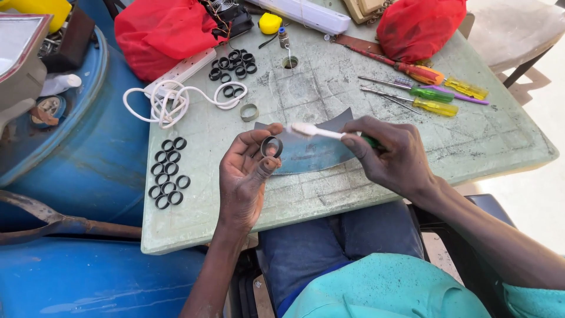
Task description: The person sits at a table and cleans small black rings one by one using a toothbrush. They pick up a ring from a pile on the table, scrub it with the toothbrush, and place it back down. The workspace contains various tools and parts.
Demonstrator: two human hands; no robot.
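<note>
Scratched pale-green bench (329,194) outdoors carries the work: just above it a small black ring (271,146), smooth and round, is pinched between thumb and fingertips of the left hand (247,174), palm up, fingers curled. Beside it, the right hand (391,156) closes around a white toothbrush (315,131), bristles near the ring. Beneath lies a curved grey metal sheet (312,154); more black rings (168,174) cluster left.
</note>
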